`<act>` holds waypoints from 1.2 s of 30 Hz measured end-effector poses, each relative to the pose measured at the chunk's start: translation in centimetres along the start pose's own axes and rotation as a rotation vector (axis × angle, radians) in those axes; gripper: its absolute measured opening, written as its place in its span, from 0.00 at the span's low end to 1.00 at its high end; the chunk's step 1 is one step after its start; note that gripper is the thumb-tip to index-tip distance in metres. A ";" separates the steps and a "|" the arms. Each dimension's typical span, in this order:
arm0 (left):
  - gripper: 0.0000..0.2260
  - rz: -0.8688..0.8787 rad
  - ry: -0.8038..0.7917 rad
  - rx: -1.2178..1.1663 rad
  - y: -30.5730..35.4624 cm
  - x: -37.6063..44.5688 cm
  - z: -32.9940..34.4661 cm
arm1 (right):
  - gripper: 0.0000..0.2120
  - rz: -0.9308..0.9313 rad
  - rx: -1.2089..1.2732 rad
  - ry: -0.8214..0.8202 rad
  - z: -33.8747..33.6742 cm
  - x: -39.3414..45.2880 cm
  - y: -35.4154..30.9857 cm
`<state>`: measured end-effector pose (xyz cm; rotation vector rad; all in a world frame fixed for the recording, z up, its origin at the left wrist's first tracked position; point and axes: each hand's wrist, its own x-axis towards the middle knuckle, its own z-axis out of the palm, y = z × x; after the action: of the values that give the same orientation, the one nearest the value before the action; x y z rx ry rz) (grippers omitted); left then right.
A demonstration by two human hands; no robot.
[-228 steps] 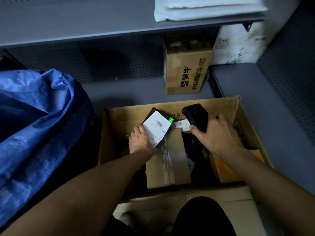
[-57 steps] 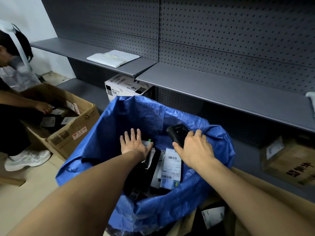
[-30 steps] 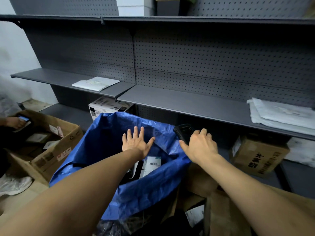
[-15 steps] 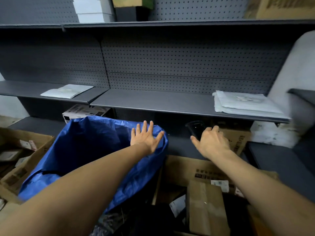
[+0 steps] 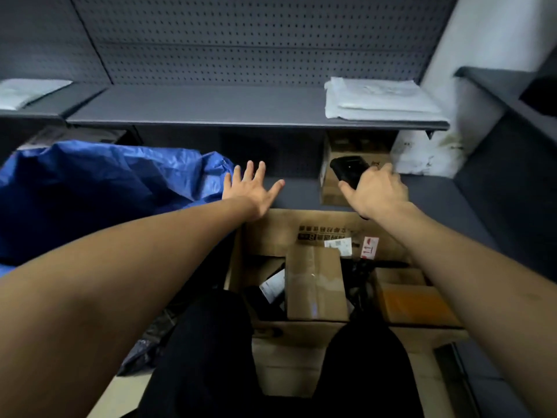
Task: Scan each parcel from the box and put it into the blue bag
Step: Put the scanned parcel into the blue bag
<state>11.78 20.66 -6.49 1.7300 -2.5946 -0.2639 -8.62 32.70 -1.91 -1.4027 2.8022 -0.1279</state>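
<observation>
The open cardboard box (image 5: 271,236) sits in front of my knees. Inside it lie a brown taped carton parcel (image 5: 315,282), a dark parcel with a white label (image 5: 271,289) and an orange-brown parcel (image 5: 413,303). The blue bag (image 5: 99,188) stands to the left of the box. My left hand (image 5: 251,191) hovers empty with fingers spread, above the gap between the bag and the box's far left corner. My right hand (image 5: 375,191) grips the black handheld scanner (image 5: 346,171) above the box's far edge.
A grey shelf (image 5: 211,110) runs across the back with folded white bags (image 5: 376,98) at its right end. A brown carton (image 5: 346,164) stands under the shelf behind the scanner. My dark-clad knees (image 5: 211,357) are at the box's near side. Grey shelving closes the right side.
My view has swung right and down from the bag to the box. My empty left hand left the bag's mouth and moved toward the box; my right hand kept the scanner.
</observation>
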 end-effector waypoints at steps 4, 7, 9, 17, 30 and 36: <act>0.35 0.021 -0.045 0.022 1.3 0.7 2.2 | 0.39 0.023 -0.001 -0.025 1.2 0.6 1.5; 0.36 0.030 -0.092 0.037 2.0 0.9 4.0 | 0.37 0.051 0.006 -0.070 2.2 0.4 2.5; 0.35 0.036 -0.112 0.038 2.5 1.0 5.3 | 0.37 0.046 -0.006 -0.082 3.2 0.4 3.2; 0.35 0.076 -0.146 0.053 4.9 1.2 10.7 | 0.37 0.057 -0.029 -0.097 6.7 0.4 7.6; 0.34 0.130 -0.240 0.066 9.1 1.6 18.4 | 0.38 0.133 0.032 -0.237 14.2 0.4 12.0; 0.34 0.156 -0.283 0.073 9.3 2.1 20.5 | 0.37 0.095 0.059 -0.250 15.5 2.1 11.2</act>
<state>0.32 24.96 -25.51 1.6029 -2.9545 -0.4463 -18.19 36.65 -18.16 -1.1801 2.6300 -0.0321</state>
